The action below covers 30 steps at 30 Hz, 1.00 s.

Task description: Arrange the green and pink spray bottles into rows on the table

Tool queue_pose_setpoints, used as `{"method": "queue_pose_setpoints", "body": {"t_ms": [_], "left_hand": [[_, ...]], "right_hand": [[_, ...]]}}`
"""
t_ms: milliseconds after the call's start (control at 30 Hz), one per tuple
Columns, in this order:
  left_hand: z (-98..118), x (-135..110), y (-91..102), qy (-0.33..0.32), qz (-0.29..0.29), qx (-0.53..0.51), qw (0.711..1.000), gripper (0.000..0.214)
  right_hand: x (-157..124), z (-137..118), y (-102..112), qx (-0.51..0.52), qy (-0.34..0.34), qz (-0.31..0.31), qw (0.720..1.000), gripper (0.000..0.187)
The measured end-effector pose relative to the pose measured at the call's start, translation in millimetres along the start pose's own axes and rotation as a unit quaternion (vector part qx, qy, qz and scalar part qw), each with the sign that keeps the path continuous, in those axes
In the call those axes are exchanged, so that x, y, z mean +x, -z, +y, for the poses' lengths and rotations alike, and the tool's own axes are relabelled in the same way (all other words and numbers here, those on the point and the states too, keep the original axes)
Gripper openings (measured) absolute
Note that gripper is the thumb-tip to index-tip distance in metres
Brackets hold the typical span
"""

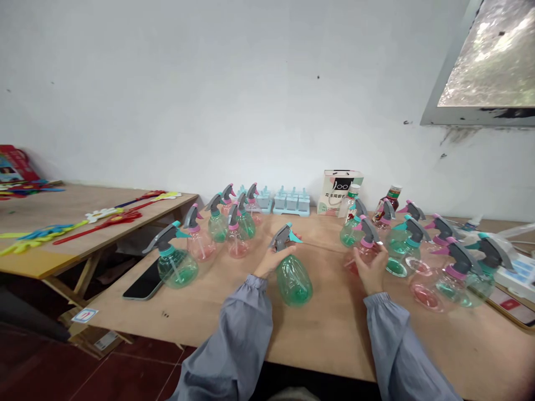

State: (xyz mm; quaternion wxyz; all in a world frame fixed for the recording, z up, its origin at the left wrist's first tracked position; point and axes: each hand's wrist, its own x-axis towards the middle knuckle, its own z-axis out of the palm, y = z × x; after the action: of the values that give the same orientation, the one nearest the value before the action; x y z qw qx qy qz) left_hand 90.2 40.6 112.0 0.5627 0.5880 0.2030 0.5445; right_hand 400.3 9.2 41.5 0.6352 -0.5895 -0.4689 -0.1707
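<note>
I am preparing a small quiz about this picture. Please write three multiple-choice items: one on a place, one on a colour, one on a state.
1. Where does the black phone lie?
A. at the table's left edge, beside a green spray bottle
B. on the red floor
C. against the back wall

2. What colour is the body of the bottle that the left hand holds?
A. yellow
B. green
C. pink

3. How is that held spray bottle placed?
A. standing upright on the table
C. tilted, its base toward the camera
B. hanging from the wall

Answers:
1 A: the phone rests by the leftmost green bottle.
2 B: its clear body is green.
3 C: its round base faces the viewer while the trigger head points away.

The right hand touches a pink bottle.
</note>
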Motion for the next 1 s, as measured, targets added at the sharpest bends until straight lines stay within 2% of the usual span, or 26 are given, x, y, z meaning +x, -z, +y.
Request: {"method": "queue_pose_setpoints", "body": {"t_ms": [100, 233, 433, 567, 733, 867, 1000], "left_hand": [[3, -3, -3.7, 0.023, -0.020, -0.037, 0.999, 0.047], [5, -4, -8.9, 0.042, 0.031, -0.067, 0.996, 0.036], [6, -5, -14.2, 0.092, -0.003, -0.128, 0.987, 0.038], [1, -5, -22.3, 0.099, 0.067, -0.144, 0.982, 0.034], [-1, -5, -25.6, 0.095, 0.034, -0.156, 0.983, 0.033], [2, -6, -21.5, 0.090, 0.076, -0.139, 0.983, 0.025], [8, -7, -23.0, 0.083, 0.014, -0.143, 0.986, 0.028]], "right_hand": [[-12, -15, -7, 0.009, 0.016, -0.021, 1.000, 0.065], [-20, -25, -14, 0.029, 0.020, -0.041, 0.999, 0.060], [-21, -24, -13, 0.036, 0.021, -0.048, 0.998, 0.062], [-21, -25, -13, 0.041, 0.015, -0.052, 0.998, 0.061], [-21, -25, -13, 0.044, 0.012, -0.055, 0.997, 0.060], [-21, -23, -14, 0.048, 0.009, -0.057, 0.997, 0.061], [-23, -21, -15, 0.057, -0.001, -0.064, 0.996, 0.064]]}}
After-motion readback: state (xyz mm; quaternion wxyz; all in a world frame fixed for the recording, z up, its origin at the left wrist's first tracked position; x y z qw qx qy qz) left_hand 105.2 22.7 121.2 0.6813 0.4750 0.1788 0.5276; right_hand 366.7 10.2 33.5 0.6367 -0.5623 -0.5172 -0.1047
